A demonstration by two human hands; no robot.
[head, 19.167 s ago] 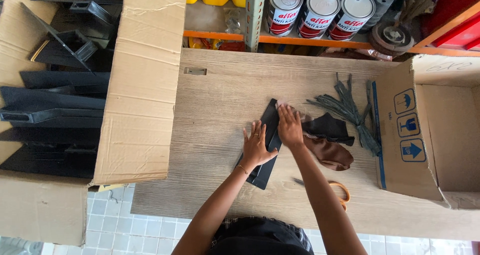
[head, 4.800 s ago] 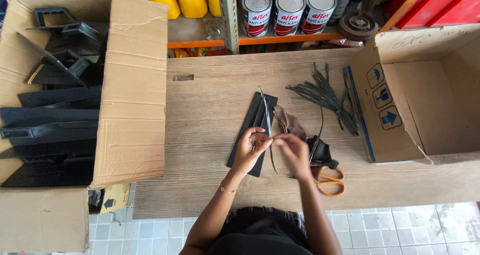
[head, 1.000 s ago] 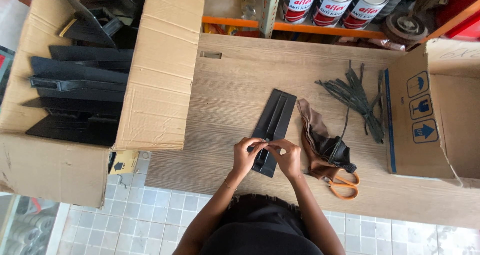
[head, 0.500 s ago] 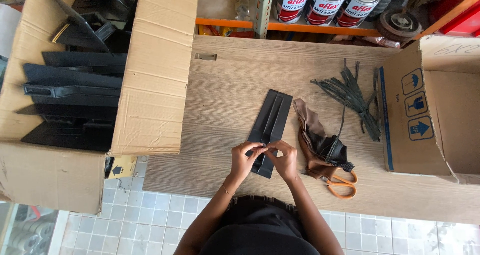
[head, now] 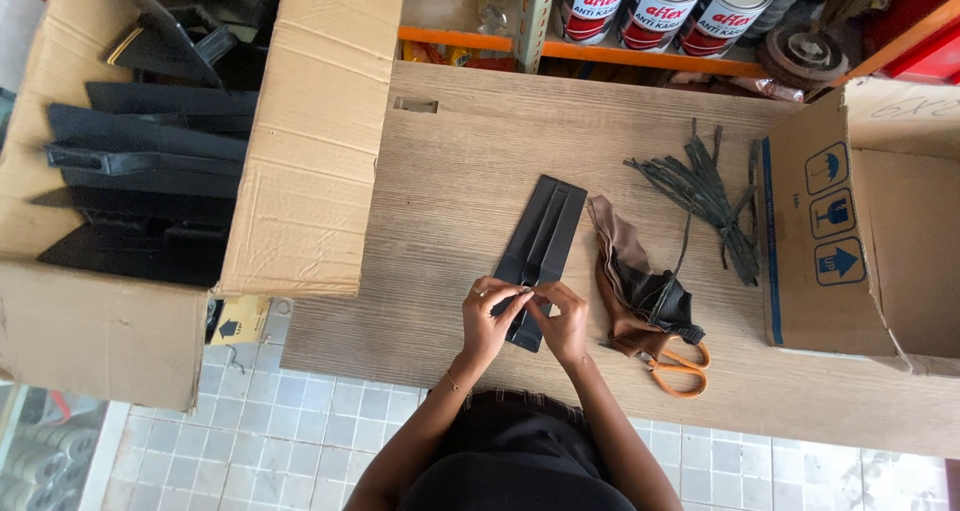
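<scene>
From the head camera, both hands are seen meeting over the near end of a long black plastic strip (head: pixel 541 253) laid on the wooden desk (head: pixel 450 191). The left hand (head: pixel 492 319) is pinched shut with fingertips together at the strip's lower end, and the right hand (head: pixel 563 321) is closed the same way just beside it; what is gripped between the fingers is too small to tell. Just right of the strip, a heap of brown and black leather scraps (head: pixel 630 281) is seen, with orange-handled scissors (head: pixel 677 368) partly under it. A bundle of dark cable ties (head: pixel 700 193) is spread further right, near an open cardboard box (head: pixel 870 241). At the left, a larger cardboard box (head: pixel 310 141) is filled with black plastic parts (head: pixel 140 191). Paint cans (head: pixel 660 6) are lined on the shelf behind.
</scene>
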